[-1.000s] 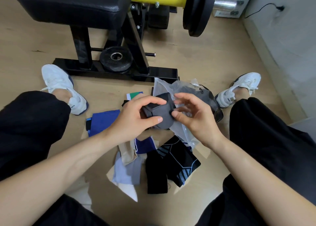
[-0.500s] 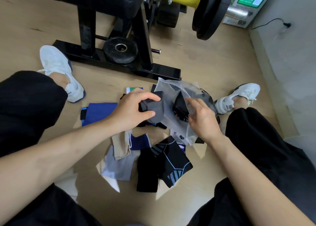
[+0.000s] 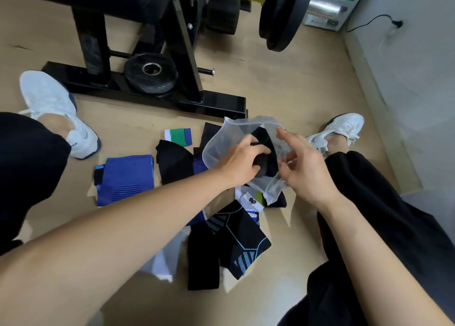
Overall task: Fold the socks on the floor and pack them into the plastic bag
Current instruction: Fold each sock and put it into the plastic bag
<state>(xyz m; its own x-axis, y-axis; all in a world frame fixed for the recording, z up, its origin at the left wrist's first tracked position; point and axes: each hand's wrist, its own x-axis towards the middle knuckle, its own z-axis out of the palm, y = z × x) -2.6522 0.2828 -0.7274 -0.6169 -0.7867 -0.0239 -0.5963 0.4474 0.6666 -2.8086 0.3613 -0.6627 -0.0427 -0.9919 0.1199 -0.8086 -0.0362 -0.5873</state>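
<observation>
The plastic bag [image 3: 216, 148] sits on the floor [image 3: 283, 91] before the machine base [image 3: 172, 101], between the left shoe [image 3: 54, 109] and the right shoe [image 3: 342, 128]. Loose socks [image 3: 124, 178] lie left of it and nearer the person. A folded sock [image 3: 267, 141] sits inside it, in the left hand's [image 3: 240, 162] grip.

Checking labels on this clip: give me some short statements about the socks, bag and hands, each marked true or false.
1. The left hand grips a dark sock at the mouth of the bag. True.
2. A blue sock lies on the floor. True.
3. Every sock is packed. False: several lie on the floor, such as a black sock.
4. The right hand holds the green-and-white sock. False: that sock lies on the floor; the right hand is at the bag.
5. The bag lies flat and closed. False: its mouth is open, with both hands at it.
</observation>
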